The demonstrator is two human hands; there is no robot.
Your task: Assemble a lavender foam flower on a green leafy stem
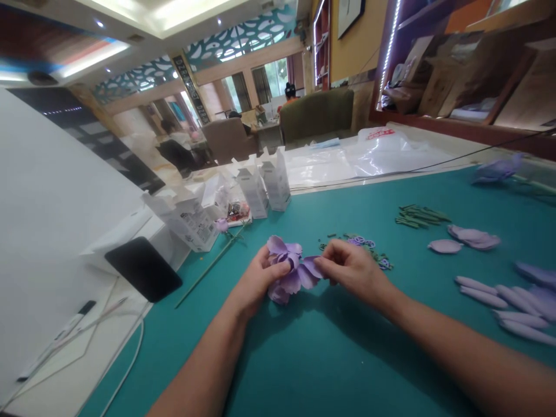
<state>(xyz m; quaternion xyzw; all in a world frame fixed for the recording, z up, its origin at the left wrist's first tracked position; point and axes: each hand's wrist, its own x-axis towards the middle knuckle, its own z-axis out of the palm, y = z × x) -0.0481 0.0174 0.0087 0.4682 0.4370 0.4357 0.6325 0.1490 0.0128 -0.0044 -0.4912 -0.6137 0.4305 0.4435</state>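
A purple artificial flower [292, 279] with layered petals is held above the green mat by my left hand [260, 281], its thumb pressed over the petals. My right hand [351, 266] pinches the tip of one outer petal on the flower's right side. Behind my right hand lie small green and purple flower pieces [362, 243], partly hidden by it. To the right are a bundle of green stems [419, 216], loose pale purple petals [473, 237] and several long rolled petals [512, 298].
A single flower on a green stem [211, 266] lies left of my hands. Open white boxes [275, 179] stand at the back, near a black phone-like slab [143, 267]. Clear plastic sheeting [391, 153] lies beyond the mat. Farther off sit people among chairs [319, 119].
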